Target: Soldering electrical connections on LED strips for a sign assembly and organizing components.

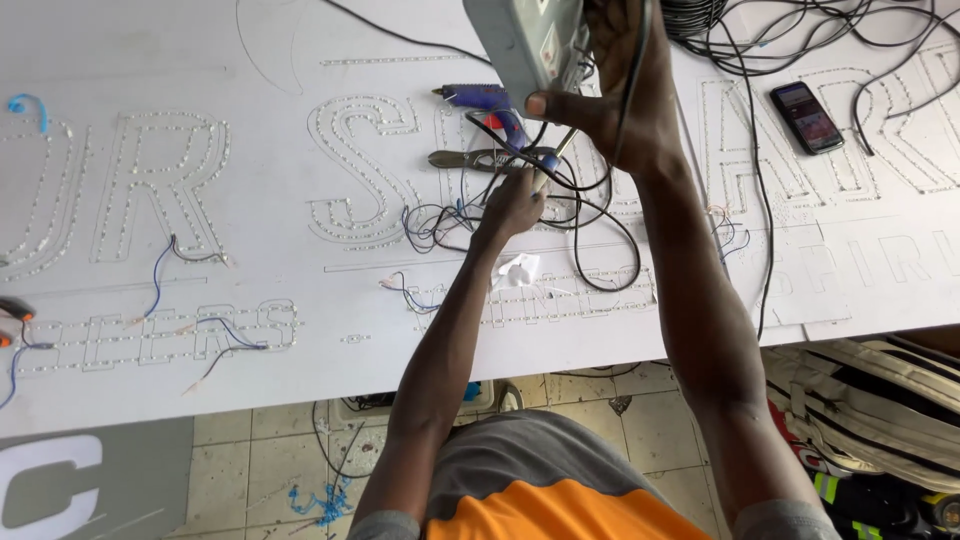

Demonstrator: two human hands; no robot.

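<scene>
White sign board (250, 60), most letters studded w/ LEDs, loose wire ends left; above its S, right hand (610, 90) grips grey box (520, 40), left hand (515, 200) pinches wires (440, 225).

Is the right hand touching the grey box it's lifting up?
Touching. The head view shows the right hand wrapped around the grey box, thumb pressed on its face.

The top edge cuts off the grey box-shaped plastic unit (520, 40) in my right hand (610, 95), so its upper part is unseen. My left hand (515, 205) covers whatever thin tool its grip holds among the tangled black wires (590, 255). The white perforated sign surface (300, 150) runs past both side edges.
</scene>
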